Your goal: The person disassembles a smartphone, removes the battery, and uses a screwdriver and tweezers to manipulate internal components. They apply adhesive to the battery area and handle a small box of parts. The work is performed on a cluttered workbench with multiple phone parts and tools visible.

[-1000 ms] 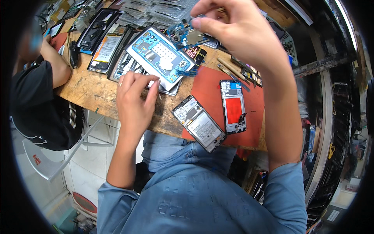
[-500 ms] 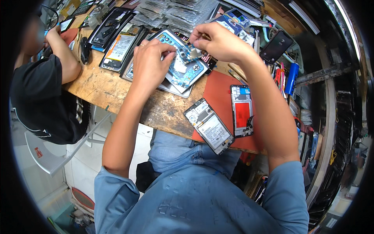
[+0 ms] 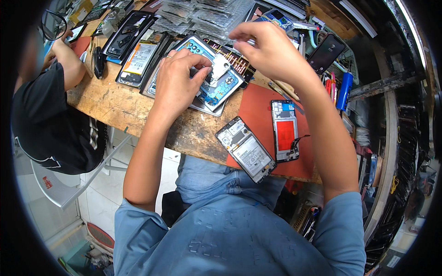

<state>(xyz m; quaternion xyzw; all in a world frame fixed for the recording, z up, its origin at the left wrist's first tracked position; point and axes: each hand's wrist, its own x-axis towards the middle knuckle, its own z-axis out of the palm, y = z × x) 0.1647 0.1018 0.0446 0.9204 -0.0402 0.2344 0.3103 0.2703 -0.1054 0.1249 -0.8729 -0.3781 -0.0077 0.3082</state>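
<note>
My left hand (image 3: 180,80) is over a stack of opened phones, thumb and forefinger pinched at the edge of a small whitish-silver phone part with a round hole (image 3: 221,67). Beneath it lies a blue-toned phone frame (image 3: 229,87) with camera openings at its far end. My right hand (image 3: 263,42) hovers beyond and to the right of that part, fingers bent and apart from the thumb, with nothing visible in them. Nearer to me, an opened phone with a grey battery (image 3: 252,154) rests at the bench edge, beside a phone frame with a red panel (image 3: 285,133).
An orange-red mat (image 3: 251,103) covers the bench's right part. Opened phones (image 3: 138,57) and plastic-bagged parts (image 3: 212,20) crowd the far side. A dark phone (image 3: 326,53) leans in a green basket near a blue cylinder (image 3: 344,92). Another person (image 3: 55,110) sits at left.
My right hand has drawn back up and away from the part, and its fingers have spread. The whitish part now shows tilted at my left fingertips.
</note>
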